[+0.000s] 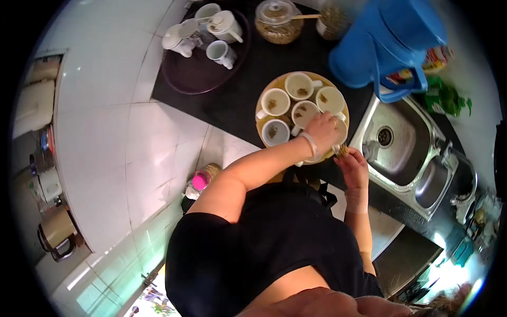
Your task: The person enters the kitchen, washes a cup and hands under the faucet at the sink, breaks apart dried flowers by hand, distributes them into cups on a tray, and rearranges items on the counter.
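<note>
On a round yellow tray (260, 127) stand several white mugs, such as the upper mug (299, 80) and the left mug (274, 95), most with a small clump of dried brownish leaves inside. My left hand (323, 131), with a bracelet at the wrist, is over a mug (342, 130) at the tray's right side. Its fingers point down and are bunched together; whatever is between them is hidden. Close by, at the tray's lower right edge, my right hand (354, 166) pinches a small bunch of dried leaves (343, 151) between its fingertips.
A dark oval tray (177, 79) with white cups and a small teapot (224, 24) stands at upper left. Behind are a glass jar (277, 26) and a tall blue jug (364, 58). A steel sink (398, 137) and green bottle (443, 98) lie to the right.
</note>
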{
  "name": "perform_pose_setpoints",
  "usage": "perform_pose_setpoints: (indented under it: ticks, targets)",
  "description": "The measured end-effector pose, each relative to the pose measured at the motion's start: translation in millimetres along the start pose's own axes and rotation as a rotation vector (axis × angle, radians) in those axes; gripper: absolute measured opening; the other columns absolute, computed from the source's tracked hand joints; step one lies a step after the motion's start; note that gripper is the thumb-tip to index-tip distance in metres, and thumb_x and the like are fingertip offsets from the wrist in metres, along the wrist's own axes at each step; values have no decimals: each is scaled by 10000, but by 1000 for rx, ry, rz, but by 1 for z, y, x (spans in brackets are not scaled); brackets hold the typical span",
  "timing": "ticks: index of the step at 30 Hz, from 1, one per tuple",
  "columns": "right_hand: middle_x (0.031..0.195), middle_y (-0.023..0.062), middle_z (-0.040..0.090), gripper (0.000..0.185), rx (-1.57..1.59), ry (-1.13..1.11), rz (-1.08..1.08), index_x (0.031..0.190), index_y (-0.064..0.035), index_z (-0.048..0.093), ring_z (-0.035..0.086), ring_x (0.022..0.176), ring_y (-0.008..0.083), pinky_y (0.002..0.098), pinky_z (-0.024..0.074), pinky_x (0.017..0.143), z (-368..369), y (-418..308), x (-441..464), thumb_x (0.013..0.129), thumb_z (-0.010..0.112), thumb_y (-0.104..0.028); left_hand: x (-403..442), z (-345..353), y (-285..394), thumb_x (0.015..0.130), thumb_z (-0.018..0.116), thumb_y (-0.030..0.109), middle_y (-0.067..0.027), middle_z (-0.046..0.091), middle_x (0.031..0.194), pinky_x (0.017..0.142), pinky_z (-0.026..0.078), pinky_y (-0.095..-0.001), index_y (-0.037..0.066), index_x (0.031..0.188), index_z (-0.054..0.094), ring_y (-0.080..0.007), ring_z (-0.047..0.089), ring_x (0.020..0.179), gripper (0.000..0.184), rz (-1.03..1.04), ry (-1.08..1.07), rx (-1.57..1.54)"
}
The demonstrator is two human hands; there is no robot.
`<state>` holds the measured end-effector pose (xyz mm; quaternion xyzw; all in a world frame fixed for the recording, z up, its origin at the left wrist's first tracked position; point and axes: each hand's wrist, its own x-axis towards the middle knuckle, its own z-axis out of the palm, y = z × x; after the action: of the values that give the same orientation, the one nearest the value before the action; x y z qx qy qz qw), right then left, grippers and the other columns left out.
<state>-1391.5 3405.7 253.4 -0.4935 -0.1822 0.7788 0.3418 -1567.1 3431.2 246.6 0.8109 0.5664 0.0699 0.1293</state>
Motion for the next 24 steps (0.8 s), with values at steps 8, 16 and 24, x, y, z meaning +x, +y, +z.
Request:
perform_pose_setpoints:
  ticks: [8, 16, 24]
  targets:
    - [837, 87, 595, 100, -31, 146, -2, 924, 0, 532, 593, 709, 166, 323, 526, 724, 11, 2, 3, 825, 524, -12, -21, -39, -56, 753, 598, 146, -89, 582, 755, 603, 466, -342, 67, 785, 612, -249, 582, 697, 86, -78, 364, -708]
    - [853, 85, 603, 105, -14, 208, 13, 934, -5, 524, 602, 729, 164, 328, 535, 714, 19, 6, 3, 831, 508, -9, -68, -27, -214, 750, 622, 96, -106, 595, 732, 565, 454, -319, 48, 810, 620, -240, 575, 632, 77, -531, 533, -588]
    - [883, 97, 616, 114, -11, 210, -12, 946, -3, 532, 615, 764, 178, 330, 532, 733, 46, 2, 6, 834, 519, -22, -73, 20, -201, 775, 585, 131, -122, 600, 745, 617, 477, -387, 58, 746, 604, -301, 581, 688, 81, -593, 391, -554]
